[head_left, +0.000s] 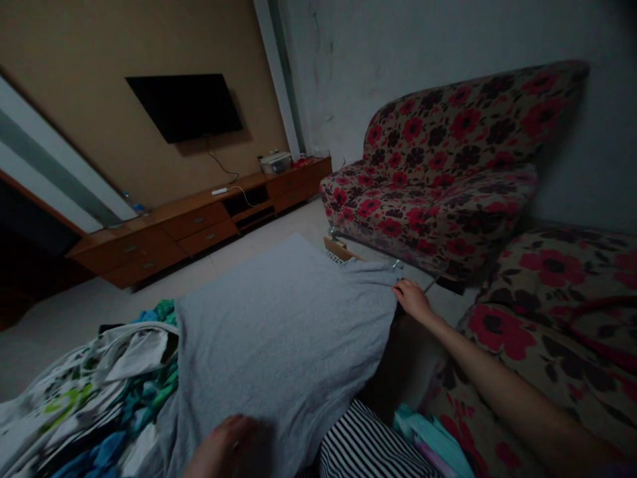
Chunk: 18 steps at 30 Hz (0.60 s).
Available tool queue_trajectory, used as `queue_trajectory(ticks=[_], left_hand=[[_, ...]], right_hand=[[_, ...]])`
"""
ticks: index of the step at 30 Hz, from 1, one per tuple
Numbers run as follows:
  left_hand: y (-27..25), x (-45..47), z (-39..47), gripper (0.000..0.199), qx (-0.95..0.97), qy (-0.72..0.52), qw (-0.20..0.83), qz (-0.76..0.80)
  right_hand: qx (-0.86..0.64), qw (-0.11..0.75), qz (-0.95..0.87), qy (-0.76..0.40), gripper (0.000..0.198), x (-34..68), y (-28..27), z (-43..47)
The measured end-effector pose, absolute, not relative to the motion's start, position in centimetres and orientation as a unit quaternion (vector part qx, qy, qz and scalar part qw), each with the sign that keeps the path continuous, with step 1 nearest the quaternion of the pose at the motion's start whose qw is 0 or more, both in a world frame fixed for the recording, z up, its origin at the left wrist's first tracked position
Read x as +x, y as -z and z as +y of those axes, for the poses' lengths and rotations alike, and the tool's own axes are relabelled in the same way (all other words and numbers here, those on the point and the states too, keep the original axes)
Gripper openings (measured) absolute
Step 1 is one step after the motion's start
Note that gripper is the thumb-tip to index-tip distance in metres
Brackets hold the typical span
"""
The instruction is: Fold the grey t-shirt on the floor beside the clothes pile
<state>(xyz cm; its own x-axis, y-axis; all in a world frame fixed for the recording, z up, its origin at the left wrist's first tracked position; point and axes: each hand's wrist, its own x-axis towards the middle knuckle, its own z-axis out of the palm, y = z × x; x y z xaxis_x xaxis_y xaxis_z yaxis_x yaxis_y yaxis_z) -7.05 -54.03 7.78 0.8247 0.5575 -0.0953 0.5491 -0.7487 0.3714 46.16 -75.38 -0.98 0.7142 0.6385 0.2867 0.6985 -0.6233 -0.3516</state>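
Grey soft shirt (279, 325) spread flat, smooth, between floral sofa (448, 179) and crumpled clothes (99, 392). Right hand (412, 299) pinches far sleeve. Left hand (226, 448) presses near hem, blurred, grip unclear.

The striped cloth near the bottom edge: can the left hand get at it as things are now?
Probably yes: the left hand rests on the grey T-shirt, beside the striped cloth, with nothing between them.

A large grey cotton shirt (279, 332) lies spread flat. The right hand (412, 299) grips its far corner; the left hand (226, 448) presses its near edge, beside a striped cloth (368, 448).
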Motion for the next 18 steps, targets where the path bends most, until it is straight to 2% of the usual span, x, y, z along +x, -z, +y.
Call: queue_trajectory(ticks=[2, 5, 7, 11, 14, 18], left_hand=[[-8.6, -1.8, -54.9, 0.029, 0.942, -0.013, 0.224, 0.249], [-8.5, 6.4, -56.8, 0.042, 0.957, -0.058, 0.208, 0.192], [-7.7, 11.7, -58.4, 0.046, 0.966, -0.046, 0.196, 0.161], [-6.0, 20.7, -61.6, 0.057, 0.975, -0.038, 0.174, 0.135], [-4.5, 24.7, -63.5, 0.06, 0.977, -0.046, 0.167, 0.123], [-2.5, 26.0, -65.0, 0.067, 0.982, -0.05, 0.163, 0.086]], right_hand=[[-0.927, 0.23, -0.287, 0.068, 0.027, 47.9, 0.6, -75.4], [-0.95, 0.25, -0.182, 0.05, 0.036, 50.2, 0.0, -74.6], [-0.953, 0.262, -0.147, 0.038, 0.039, 51.4, -0.4, -73.5], [-0.949, 0.286, -0.134, 0.001, 0.028, 52.9, -1.5, -71.3], [-0.937, 0.316, -0.135, -0.06, 0.021, 53.7, -2.5, -70.4], [-0.901, 0.393, -0.137, -0.126, 0.026, 54.1, -4.2, -69.7]])
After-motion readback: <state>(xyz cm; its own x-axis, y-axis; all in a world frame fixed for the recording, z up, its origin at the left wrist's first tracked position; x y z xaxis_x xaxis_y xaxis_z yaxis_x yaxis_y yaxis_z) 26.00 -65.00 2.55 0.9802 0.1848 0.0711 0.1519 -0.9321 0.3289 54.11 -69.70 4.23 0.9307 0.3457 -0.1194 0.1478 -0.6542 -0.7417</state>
